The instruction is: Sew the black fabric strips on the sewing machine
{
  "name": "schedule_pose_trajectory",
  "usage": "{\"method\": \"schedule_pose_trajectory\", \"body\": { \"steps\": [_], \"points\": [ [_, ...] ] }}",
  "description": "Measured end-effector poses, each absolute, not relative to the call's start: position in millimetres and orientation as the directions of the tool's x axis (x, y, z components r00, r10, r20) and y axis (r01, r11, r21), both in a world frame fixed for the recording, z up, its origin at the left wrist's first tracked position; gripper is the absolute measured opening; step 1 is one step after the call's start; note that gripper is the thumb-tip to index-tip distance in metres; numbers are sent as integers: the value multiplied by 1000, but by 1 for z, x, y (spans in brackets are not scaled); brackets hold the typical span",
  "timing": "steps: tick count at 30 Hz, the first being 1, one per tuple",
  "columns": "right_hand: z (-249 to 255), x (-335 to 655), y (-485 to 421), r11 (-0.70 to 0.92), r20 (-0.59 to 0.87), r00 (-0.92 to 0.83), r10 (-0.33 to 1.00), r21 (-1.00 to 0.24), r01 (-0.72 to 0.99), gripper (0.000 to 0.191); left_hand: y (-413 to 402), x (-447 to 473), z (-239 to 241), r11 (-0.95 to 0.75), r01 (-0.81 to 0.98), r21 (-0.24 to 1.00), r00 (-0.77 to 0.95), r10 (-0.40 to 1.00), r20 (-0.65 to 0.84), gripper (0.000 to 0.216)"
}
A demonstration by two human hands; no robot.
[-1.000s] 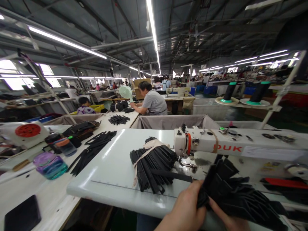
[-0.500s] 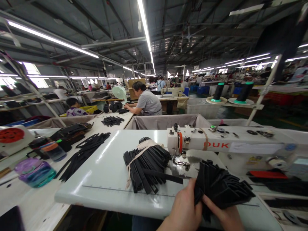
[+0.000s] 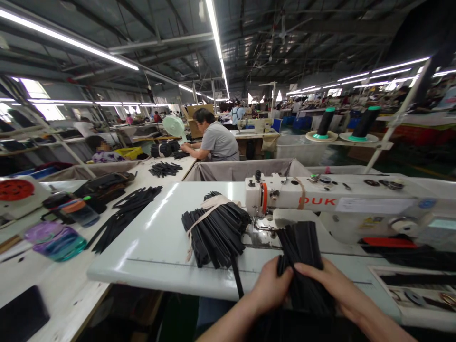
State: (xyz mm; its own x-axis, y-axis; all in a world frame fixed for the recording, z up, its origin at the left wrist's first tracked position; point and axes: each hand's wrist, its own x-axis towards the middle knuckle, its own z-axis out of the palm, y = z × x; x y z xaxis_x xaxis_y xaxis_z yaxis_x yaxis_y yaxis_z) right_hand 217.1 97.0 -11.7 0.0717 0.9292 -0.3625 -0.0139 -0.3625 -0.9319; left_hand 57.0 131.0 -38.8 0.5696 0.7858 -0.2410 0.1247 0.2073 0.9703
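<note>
Both hands grip one bundle of black fabric strips (image 3: 302, 251) in front of the sewing machine (image 3: 320, 199). My left hand (image 3: 272, 280) is closed around its left side, thumb on top. On the right side, my right hand (image 3: 329, 280) is closed too, with its thumb pressed across the strips. To the left, a second bundle of black strips (image 3: 217, 232), bound with a pale cloth band (image 3: 199, 223), lies on the machine table (image 3: 153, 256). One loose strip (image 3: 236, 278) hangs from that bundle over the table's front edge.
On the left bench stand a purple-and-teal container (image 3: 55, 240) and a bottle with an orange band (image 3: 80, 211), beside loose black strips (image 3: 131, 213) and a dark phone (image 3: 23, 311). Thread cones (image 3: 325, 124) stand behind the machine. A co-worker (image 3: 219, 140) sits further back.
The bundle in my hands has turned from lying fanned to the right to standing more upright. My right hand has come up along its right side. The loose strip has swung down over the edge.
</note>
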Motion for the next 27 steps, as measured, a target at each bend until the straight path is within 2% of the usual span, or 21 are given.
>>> {"method": "schedule_pose_trajectory", "body": {
  "steps": [4, 6, 12, 19, 23, 27],
  "points": [
    [-6, 229, 135, -347, -343, 60, 937, -935, 77, 45, 172, 57, -42, 307, 164, 937, 735, 595, -324, 12],
    [-11, 234, 138, -339, -332, 80, 940, -936, 93, 46, 180, 59, -45, 316, 164, 935, 763, 560, -323, 13],
    [-21, 260, 132, -344, -322, 188, 928, -934, 94, 55, 169, 100, -56, 261, 152, 953, 661, 690, -294, 30],
    [-14, 300, 140, -346, -300, 292, 908, -931, 118, 59, 184, 157, -50, 283, 147, 948, 670, 676, -306, 30],
    [-7, 287, 133, -331, -293, 262, 919, -937, 113, 62, 172, 138, -42, 249, 118, 961, 650, 712, -264, 35],
    [-6, 252, 128, -342, -344, 161, 925, -939, -38, 58, 156, 100, -33, 200, 165, 966, 581, 771, -259, 33]
  ]
}}
